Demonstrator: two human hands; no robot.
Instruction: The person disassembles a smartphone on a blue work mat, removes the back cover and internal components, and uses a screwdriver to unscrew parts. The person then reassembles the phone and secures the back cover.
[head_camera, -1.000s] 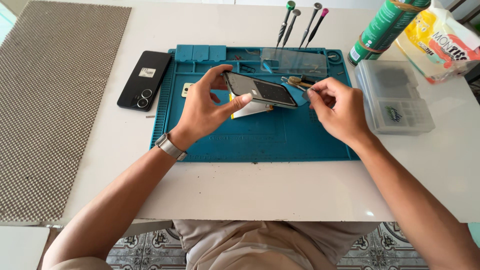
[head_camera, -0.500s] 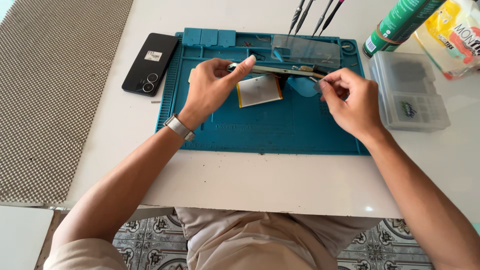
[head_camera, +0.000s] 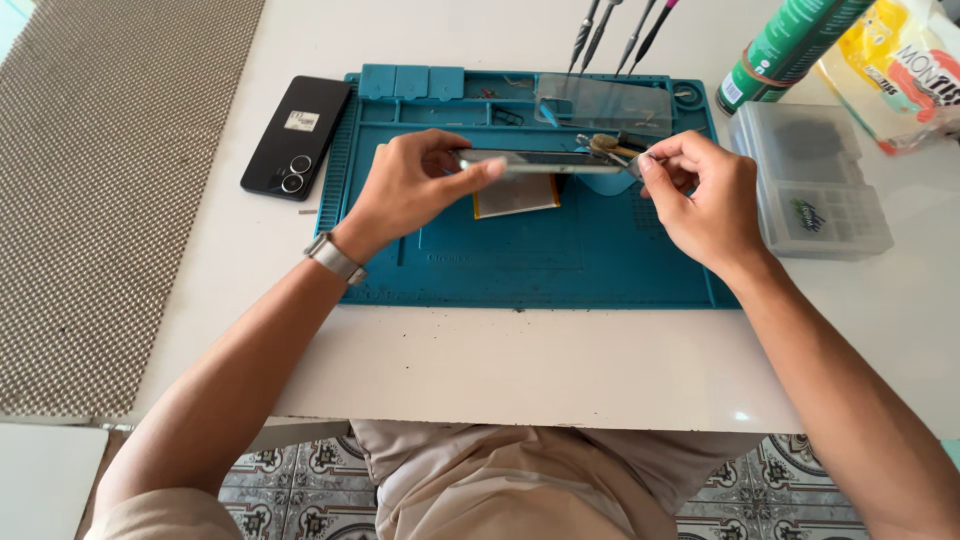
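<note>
Mid-teardown: left hand (head_camera: 415, 190) gripped phone (head_camera: 540, 161) edge-on above blue repair mat (head_camera: 560, 265); right hand (head_camera: 700, 195) pinched its end. Next probably needs steady, gentle prying. Battery (head_camera: 515, 197) beneath.

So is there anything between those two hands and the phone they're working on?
Nothing visible. The left hand already grips the phone edge-on above the blue mat, and the right hand is at its other end; whether it pinches a small tool is unclear.
</note>
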